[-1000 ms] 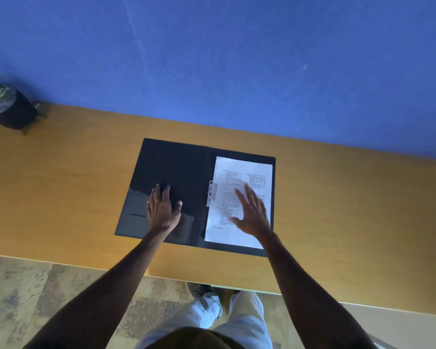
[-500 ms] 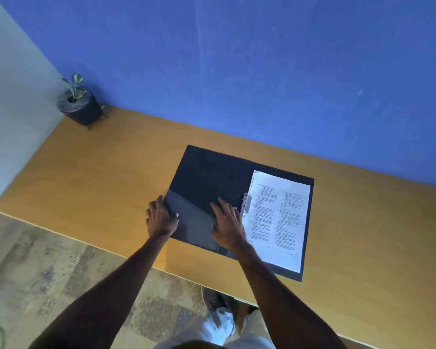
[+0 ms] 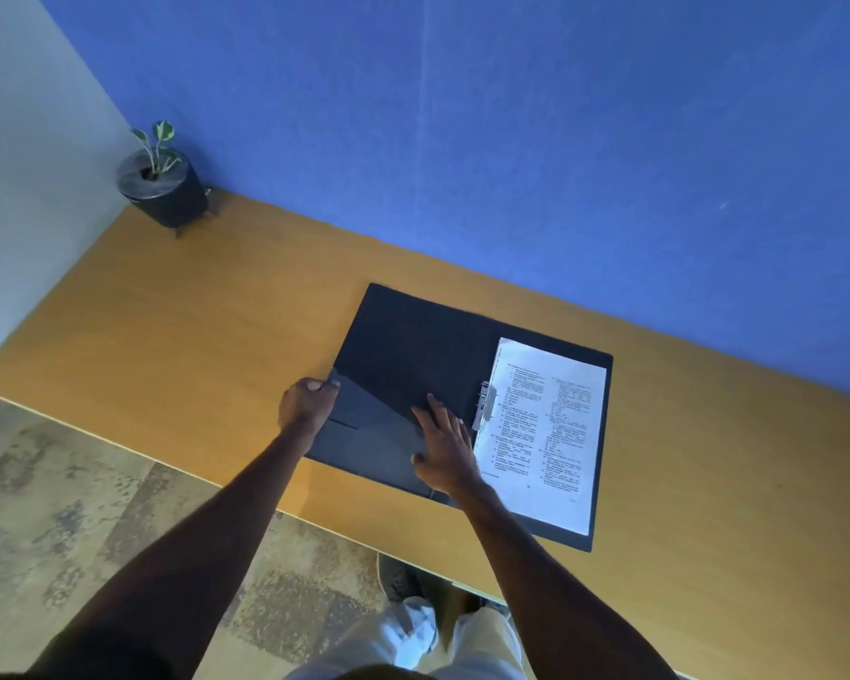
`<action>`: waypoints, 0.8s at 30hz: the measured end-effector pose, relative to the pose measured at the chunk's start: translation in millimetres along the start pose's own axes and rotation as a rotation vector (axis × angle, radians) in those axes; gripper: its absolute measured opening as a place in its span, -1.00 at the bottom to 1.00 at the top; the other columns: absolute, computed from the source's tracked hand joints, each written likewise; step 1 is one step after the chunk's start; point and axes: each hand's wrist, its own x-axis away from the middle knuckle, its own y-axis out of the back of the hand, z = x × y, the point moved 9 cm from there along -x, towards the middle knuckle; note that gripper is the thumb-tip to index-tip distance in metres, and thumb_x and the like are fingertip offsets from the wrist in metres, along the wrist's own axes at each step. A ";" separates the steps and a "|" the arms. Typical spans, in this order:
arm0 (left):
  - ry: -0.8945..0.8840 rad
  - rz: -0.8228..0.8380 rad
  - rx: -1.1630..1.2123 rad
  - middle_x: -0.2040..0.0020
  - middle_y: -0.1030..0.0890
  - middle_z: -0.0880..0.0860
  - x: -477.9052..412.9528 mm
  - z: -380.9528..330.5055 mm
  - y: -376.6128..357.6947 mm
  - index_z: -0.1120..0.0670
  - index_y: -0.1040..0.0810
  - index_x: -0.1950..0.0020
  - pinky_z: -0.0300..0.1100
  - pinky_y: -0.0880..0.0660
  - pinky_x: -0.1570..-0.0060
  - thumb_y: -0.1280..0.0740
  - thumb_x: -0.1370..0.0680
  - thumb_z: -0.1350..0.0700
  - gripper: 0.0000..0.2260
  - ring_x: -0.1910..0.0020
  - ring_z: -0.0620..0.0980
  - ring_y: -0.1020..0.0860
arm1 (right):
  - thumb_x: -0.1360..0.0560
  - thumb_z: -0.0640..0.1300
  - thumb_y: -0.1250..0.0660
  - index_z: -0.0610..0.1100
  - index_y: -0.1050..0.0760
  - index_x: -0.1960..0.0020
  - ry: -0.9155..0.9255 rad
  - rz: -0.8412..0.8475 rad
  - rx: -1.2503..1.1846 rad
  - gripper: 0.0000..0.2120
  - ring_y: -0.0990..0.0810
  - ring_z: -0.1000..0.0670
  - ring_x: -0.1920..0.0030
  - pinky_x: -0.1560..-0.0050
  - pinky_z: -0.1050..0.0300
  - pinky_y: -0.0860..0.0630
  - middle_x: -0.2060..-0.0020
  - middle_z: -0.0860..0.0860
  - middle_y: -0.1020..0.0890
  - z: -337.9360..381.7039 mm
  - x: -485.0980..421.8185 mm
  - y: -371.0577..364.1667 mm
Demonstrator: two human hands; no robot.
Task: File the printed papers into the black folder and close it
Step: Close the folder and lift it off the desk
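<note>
Head view: black folder lies open on desk, printed papers seated on its right half under metal clip. Filing looks done; closing is left. We curl our left hand around left cover's outer edge; right hand rests flat, fingers spread, on inner pocket near spine. Potted plant sits well apart.

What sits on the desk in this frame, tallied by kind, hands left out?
Black folder: 1, lying open
Stack of printed papers: 1, on the folder's right half; the sheet count cannot be told
Metal clip: 1, at the papers' left edge
Potted plant: 1, at the desk's far left corner
Total: 4
</note>
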 end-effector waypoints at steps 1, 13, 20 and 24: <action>0.001 -0.003 0.017 -0.22 -0.69 0.24 1.8 -2.2 2.4 0.20 -0.72 -0.25 0.07 -0.53 -0.22 -0.31 -0.69 -0.14 -0.57 -0.34 0.34 -0.61 | -0.65 -0.11 -0.37 -0.04 -0.11 -0.75 -0.007 0.014 -0.019 -0.25 -0.04 -0.12 -0.78 -0.77 -0.15 -0.08 -0.78 -0.01 0.02 0.1 0.6 2.0; -0.181 0.321 0.518 0.10 -0.81 -0.03 56.6 -53.1 -3.1 0.10 -0.80 -0.01 -0.09 -0.56 0.08 -0.31 -0.71 -0.13 -0.61 0.12 -0.04 -0.75 | -0.67 -0.08 -0.38 -0.02 -0.58 -0.45 -0.070 -0.226 -0.464 -0.64 -0.72 -0.05 -0.31 -0.25 -0.12 -0.70 -0.35 0.00 -0.69 -8.4 21.1 89.3; -0.450 0.439 0.482 0.16 -0.72 -0.01 125.1 -108.1 -70.9 0.22 -0.63 0.03 -0.16 -0.60 0.19 -0.34 -0.67 0.04 -0.75 0.18 -0.05 -0.69 | -0.62 0.35 -0.32 0.00 -0.67 0.05 -0.055 -0.494 -0.909 -0.57 -0.82 -0.03 0.17 -0.01 -0.26 -0.74 0.20 0.03 -0.81 -44.9 55.1 141.5; -0.705 0.293 0.221 0.01 -0.75 -0.10 163.8 -134.7 -102.5 -0.01 -0.67 -0.04 -0.01 -0.66 0.10 -0.38 -0.71 0.06 -0.90 -0.01 -0.04 -0.75 | -0.59 0.42 -0.33 0.02 -0.62 0.15 -0.095 -0.588 -0.935 -0.53 -0.81 -0.04 0.23 0.09 -0.25 -0.76 0.22 0.04 -0.79 -82.7 80.9 167.4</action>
